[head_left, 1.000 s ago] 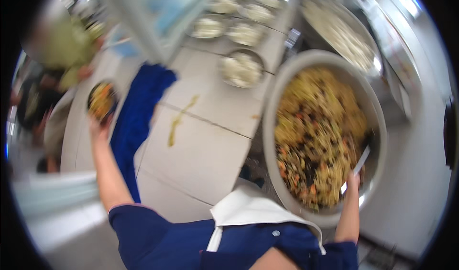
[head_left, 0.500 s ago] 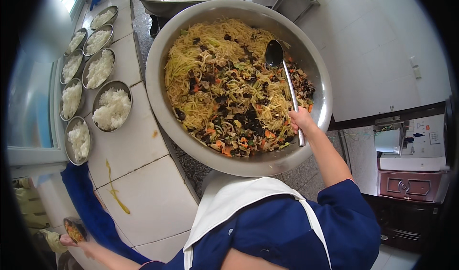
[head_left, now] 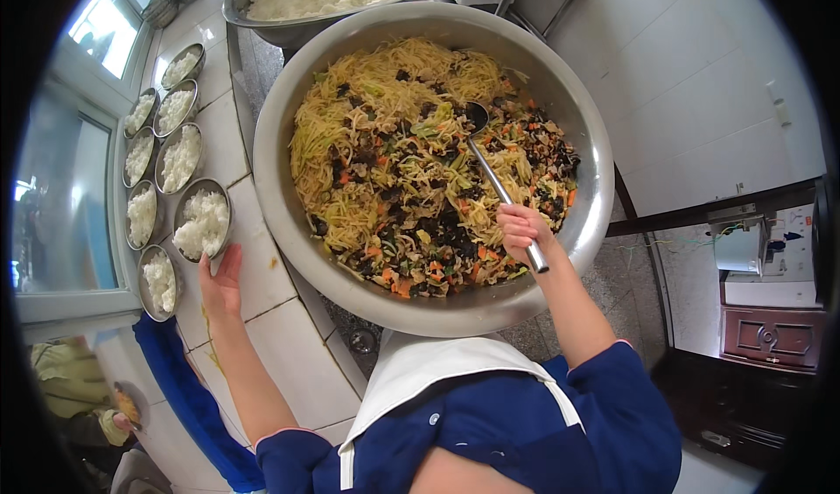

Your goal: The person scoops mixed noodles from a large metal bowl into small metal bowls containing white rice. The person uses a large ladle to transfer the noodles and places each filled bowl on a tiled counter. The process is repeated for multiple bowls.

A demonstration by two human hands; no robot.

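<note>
My right hand grips the steel handle of a ladle. The ladle's dark bowl is partly sunk into shredded vegetables, dark strips and orange bits in a large round metal basin. On the left, my left hand reaches the near end of a metal bowl of rice. Its thumb is at the rim and its fingers are extended along the side, apart from the thumb. Several more metal bowls of rice stand in two rows along the tiled counter.
A second metal tub with white rice stands beyond the basin. A blue cloth lies along the counter's left edge by the window. Past the opening, another person's hand holds a bowl of food. Stacked bowls are far left.
My left hand has left the bowl of food at the opening, now with the other person, and come to the nearest rice bowl. The ladle has shifted left and dipped into the food.
</note>
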